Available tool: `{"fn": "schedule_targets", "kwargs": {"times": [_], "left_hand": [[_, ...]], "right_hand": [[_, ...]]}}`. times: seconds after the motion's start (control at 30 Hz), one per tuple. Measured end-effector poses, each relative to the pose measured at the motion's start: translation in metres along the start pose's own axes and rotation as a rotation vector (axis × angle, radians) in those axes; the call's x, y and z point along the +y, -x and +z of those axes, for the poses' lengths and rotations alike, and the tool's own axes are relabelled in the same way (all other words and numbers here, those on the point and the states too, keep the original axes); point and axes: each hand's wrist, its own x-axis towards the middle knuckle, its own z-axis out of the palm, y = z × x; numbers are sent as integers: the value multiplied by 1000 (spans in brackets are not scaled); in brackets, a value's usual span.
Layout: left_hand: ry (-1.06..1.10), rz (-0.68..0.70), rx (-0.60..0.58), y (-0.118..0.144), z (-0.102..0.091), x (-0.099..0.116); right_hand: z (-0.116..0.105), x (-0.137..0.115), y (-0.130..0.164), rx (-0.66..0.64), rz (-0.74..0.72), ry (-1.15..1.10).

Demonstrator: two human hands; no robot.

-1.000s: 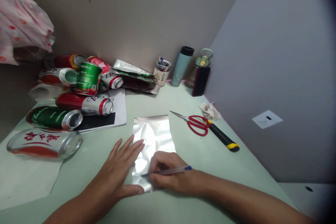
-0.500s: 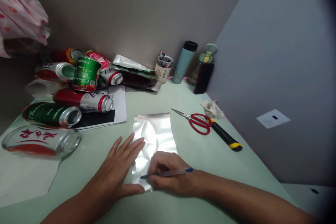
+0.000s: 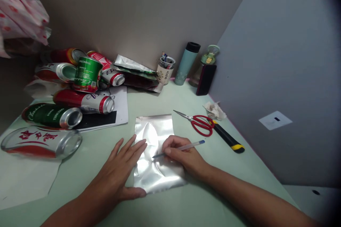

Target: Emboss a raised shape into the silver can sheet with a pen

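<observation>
- Head view, left hand point(image 3: 121, 170): laid flat, palm down, fingers spread and released, gripping nothing. The fingertips and thumb overlap the left edge of the metal sheet point(image 3: 156, 156), which pins the sheet against sliding under the pen.
- Head view, right hand point(image 3: 182, 154): fingers clenched around a pen point(image 3: 179, 149) in a writing grip. The pen tip touches the sheet near its middle; the blue end points towards the right edge of the worktop point(image 3: 170, 103). The heel of the hand rests on the sheet's right side, which steadies the stroke.
- Head view, sheet: flat and shiny, slightly rippled, lying near the front edge of the worktop, between the two hands.
- Head view, tools: red-handled scissors point(image 3: 198, 122) and a black-and-yellow knife point(image 3: 226, 137) lie touching each other near the right edge, just beyond the right hand and within reach. A crumpled tissue point(image 3: 215, 110) lies behind them.
- Head view, cans point(image 3: 80, 85): a pile of empty drink cans, mostly on their sides, fills the back left corner, well apart from the sheet. Some rest on a white paper point(image 3: 119, 108).
- Head view, back edge: a pen cup point(image 3: 165, 71), a flask point(image 3: 188, 64) and a bottle point(image 3: 209, 60) stand against the wall.
</observation>
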Motion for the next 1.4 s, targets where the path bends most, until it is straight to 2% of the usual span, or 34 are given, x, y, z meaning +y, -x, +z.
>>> {"fn": "schedule_targets", "kwargs": {"times": [0.33, 0.43, 0.6, 0.7, 0.93, 1.17, 1.4], "left_hand": [[7, -33, -10, 0, 2, 1], [-3, -36, -18, 0, 2, 2], [10, -64, -20, -2, 0, 5], [24, -82, -3, 0, -3, 8], [114, -111, -22, 11, -16, 19], [252, -52, -60, 1, -26, 41], [306, -62, -47, 1, -22, 39]], "right_hand": [[12, -5, 6, 31, 19, 322], [8, -5, 6, 31, 26, 297], [-6, -6, 8, -144, 50, 242], [-9, -5, 10, -181, 65, 257], [6, -1, 14, -43, 140, 163], [5, -11, 19, -76, 124, 181], [5, -12, 17, -65, 35, 215]]}}
